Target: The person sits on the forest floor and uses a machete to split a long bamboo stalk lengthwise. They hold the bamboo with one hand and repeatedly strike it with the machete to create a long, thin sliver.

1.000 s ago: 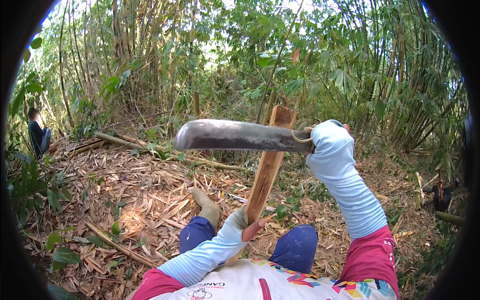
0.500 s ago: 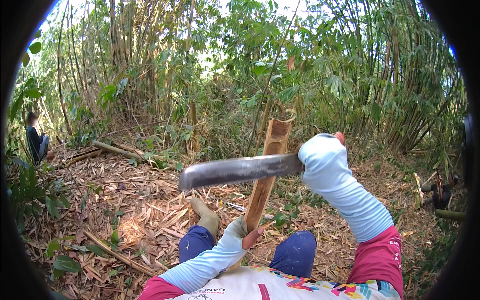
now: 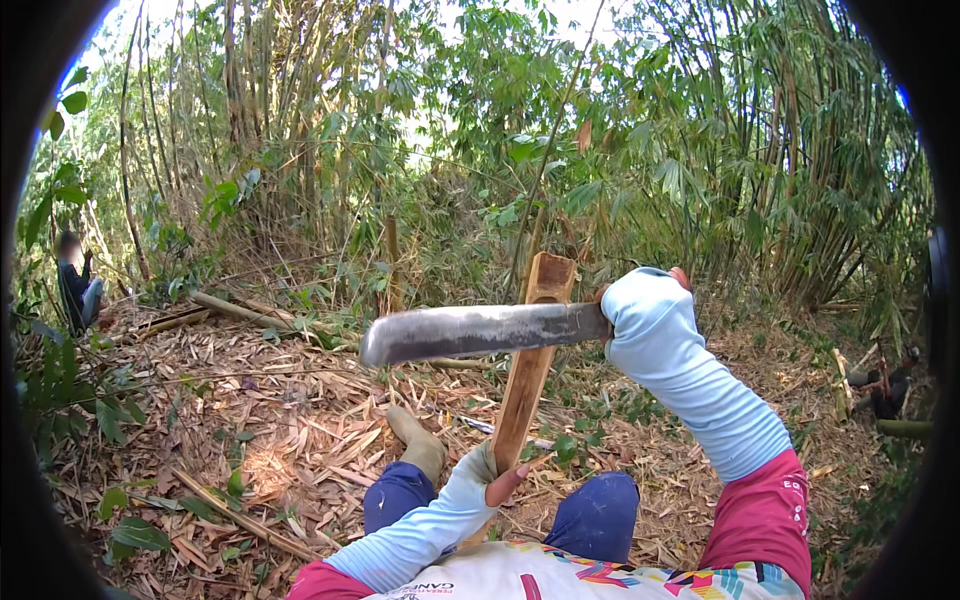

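My left hand [image 3: 487, 480], closed low in front of my body, grips the lower end of a split bamboo piece [image 3: 523, 400]. The bamboo stands nearly upright, leaning a little right at its top, with its pale hollow inside showing. Across its upper part lies the broad blade of a machete [image 3: 450, 333], tip pointing left; whether the edge bites into the bamboo I cannot tell. My right hand [image 3: 645, 305], in a light blue sleeve, is closed around the machete's handle, which the hand mostly hides.
Dry bamboo chips and leaves [image 3: 270, 400] cover the ground around my legs. Cut bamboo poles [image 3: 240, 308] lie at the left. One person [image 3: 75, 285] sits at the far left, another [image 3: 888, 385] at the far right. Bamboo clumps [image 3: 800, 180] rise behind.
The machete's tip has risen slightly, and the blade now crosses nearer the bamboo's top. A curled shaving at the bamboo's upper end no longer shows. Both hands keep their holds.
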The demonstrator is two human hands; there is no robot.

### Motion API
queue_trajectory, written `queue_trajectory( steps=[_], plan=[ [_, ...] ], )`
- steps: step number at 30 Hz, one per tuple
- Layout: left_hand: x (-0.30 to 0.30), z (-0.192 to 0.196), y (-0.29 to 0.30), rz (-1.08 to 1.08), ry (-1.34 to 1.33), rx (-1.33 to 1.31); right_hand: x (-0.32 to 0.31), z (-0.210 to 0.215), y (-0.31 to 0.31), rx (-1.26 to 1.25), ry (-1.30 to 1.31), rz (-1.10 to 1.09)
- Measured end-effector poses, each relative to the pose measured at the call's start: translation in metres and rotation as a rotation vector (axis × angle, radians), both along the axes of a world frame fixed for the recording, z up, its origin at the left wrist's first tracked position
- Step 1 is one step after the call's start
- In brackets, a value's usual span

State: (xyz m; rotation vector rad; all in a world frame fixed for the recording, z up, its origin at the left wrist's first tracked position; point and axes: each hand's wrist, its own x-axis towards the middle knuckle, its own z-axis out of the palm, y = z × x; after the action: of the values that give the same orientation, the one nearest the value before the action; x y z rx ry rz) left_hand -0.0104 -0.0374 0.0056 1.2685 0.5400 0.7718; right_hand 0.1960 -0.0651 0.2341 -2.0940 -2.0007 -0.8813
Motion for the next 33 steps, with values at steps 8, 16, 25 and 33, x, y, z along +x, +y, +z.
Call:
queue_trajectory(
  steps=[8, 16, 25, 33],
  plan=[
    [-0.005, 0.01, -0.014, -0.076, 0.067, -0.006, 0.03, 0.017, 0.015, 0.3, 0.232, 0.202],
    [-0.003, -0.001, 0.006, 0.003, -0.102, 0.015, 0.18, -0.177, 0.11, 0.07, 0.911, -0.021],
    [-0.068, -0.008, 0.05, 0.341, -0.197, -0.004, 0.166, -0.486, 0.145, -0.347, 1.632, -0.062],
    [-0.145, 0.031, 0.077, 0.313, -0.207, 0.312, 0.073, -0.574, 0.094, -0.458, 1.777, -0.238]
  ],
)
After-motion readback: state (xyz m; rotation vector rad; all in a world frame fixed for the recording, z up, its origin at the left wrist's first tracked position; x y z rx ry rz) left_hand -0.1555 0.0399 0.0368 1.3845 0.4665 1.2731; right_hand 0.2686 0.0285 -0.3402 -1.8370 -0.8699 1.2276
